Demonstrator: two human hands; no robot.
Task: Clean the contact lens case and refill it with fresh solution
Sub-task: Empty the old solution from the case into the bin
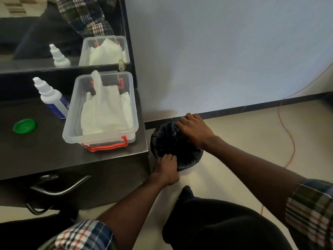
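over the floor bin, both hands apart: left hand curled at near rim, right hand flat on far rim; lens case unseen; solution bottle up-left on dresser, nearer left.

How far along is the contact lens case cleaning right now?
Done: one green cap is off, lying on the dark counter. In hand: both the left hand and right hand are over the black-lined bin on the floor; what they hold is hidden. Left: refilling from the solution bottle; tissues wait in the tub.
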